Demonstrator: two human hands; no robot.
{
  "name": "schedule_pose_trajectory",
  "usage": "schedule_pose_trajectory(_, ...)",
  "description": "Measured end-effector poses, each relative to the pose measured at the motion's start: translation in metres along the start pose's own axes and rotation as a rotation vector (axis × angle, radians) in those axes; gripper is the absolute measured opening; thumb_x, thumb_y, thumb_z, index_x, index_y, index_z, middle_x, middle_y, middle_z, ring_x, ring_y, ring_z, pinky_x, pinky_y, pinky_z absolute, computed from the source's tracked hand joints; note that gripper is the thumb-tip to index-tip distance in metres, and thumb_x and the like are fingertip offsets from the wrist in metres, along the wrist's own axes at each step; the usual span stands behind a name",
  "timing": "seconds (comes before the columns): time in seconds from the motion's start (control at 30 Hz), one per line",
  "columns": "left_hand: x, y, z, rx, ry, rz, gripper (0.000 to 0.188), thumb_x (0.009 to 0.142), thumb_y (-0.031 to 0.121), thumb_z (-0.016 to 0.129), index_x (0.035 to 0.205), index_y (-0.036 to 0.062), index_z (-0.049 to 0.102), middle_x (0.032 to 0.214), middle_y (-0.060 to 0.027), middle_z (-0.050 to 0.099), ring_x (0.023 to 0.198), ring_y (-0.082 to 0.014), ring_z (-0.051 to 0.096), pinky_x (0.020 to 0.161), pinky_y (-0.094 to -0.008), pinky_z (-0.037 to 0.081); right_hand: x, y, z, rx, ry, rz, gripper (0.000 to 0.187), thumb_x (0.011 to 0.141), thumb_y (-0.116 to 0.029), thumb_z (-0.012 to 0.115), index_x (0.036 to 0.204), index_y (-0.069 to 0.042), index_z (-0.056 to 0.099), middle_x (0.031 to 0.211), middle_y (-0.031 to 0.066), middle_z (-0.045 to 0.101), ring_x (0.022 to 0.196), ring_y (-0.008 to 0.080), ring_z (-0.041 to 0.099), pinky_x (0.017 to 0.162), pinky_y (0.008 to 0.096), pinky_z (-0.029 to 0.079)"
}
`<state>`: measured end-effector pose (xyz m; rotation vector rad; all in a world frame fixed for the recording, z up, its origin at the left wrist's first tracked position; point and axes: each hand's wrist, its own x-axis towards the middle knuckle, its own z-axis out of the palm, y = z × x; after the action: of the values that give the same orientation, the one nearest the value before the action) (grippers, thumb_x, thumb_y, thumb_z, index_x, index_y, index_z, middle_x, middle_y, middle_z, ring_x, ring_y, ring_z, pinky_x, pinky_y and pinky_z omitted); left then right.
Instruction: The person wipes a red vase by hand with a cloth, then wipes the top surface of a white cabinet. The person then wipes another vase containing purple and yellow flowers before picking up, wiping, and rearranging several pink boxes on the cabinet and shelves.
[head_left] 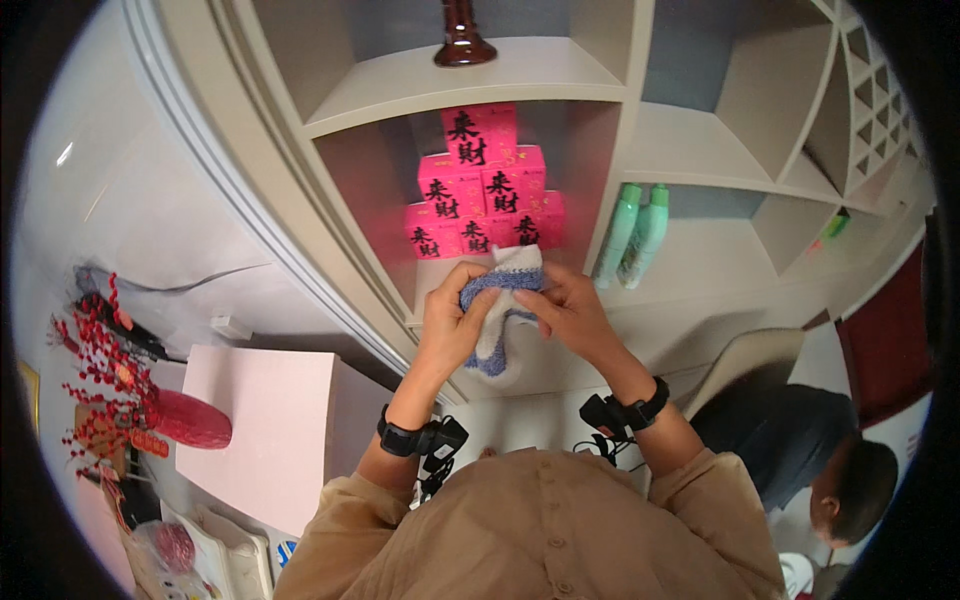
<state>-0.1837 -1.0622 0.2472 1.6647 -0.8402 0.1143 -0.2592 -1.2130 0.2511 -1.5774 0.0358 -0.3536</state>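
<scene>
Between my two hands, in front of the shelf, is a soft blue-and-white knitted piece that looks like a sock (517, 272). My left hand (449, 318) grips its left side, thumb over the front. My right hand (573, 318) pinches the right side, its thumb pressed on the knit near the middle. The white end points up toward the shelf, and a blue and white part hangs below my fingers. Whether it is one sock or two folded together I cannot tell. Behind it, pink boxes (462, 190) with black characters stand stacked in a compartment.
Two green bottles (630, 238) stand in the compartment to the right. A dark brown glossy base (463, 45) is on the shelf above. At the left are a pale pink cabinet (260, 420) and a red vase (190, 418) with red berry branches. A person (800, 450) is bent over at the right.
</scene>
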Motion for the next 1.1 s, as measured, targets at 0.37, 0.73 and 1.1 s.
schedule_pose_trajectory(0.37, -0.012, -0.020, -0.012, 0.333, -0.057, 0.003, 0.024, 0.070, 0.007, 0.068, 0.091, 0.0022, 0.059, 0.077, -0.0118, 0.059, 0.061, -0.0189, 0.052, 0.055, -0.0283, 0.044, -0.007, 0.006, -0.023, 0.142, 0.242, -0.034, 0.016, 0.087, -0.003, 0.047, 0.101, 0.002, 0.053, 0.061, 0.0072, 0.058, 0.046, 0.0100, 0.051, 0.044, 0.0220, 0.041)
schedule_pose_trajectory(0.73, 0.035, 0.045, -0.044, 0.665, 0.292, 0.125, 0.040, 0.068, 0.004, 0.065, 0.107, 0.0115, 0.061, 0.055, -0.0081, 0.054, 0.052, -0.0225, 0.059, 0.050, -0.0319, 0.044, 0.022, -0.050, -0.023, -0.364, 0.207, -0.687, 0.031, 0.071, 0.009, 0.046, 0.099, -0.001, 0.056, 0.086, 0.0158, 0.057, 0.079, 0.0263, 0.055, 0.073, 0.0313, 0.044)
schedule_pose_trajectory(1.1, 0.120, 0.107, -0.053, -0.033, 0.244, 0.355, 0.052, 0.077, 0.000, 0.063, 0.124, 0.0029, 0.042, 0.102, -0.0077, 0.053, 0.076, -0.0069, 0.050, 0.066, -0.0193, 0.042, 0.096, -0.123, -0.023, -0.844, 0.380, -0.988, 0.050, 0.076, -0.018, 0.064, 0.118, 0.002, 0.044, 0.101, 0.0203, 0.051, 0.089, 0.0341, 0.047, 0.084, 0.0411, 0.035)
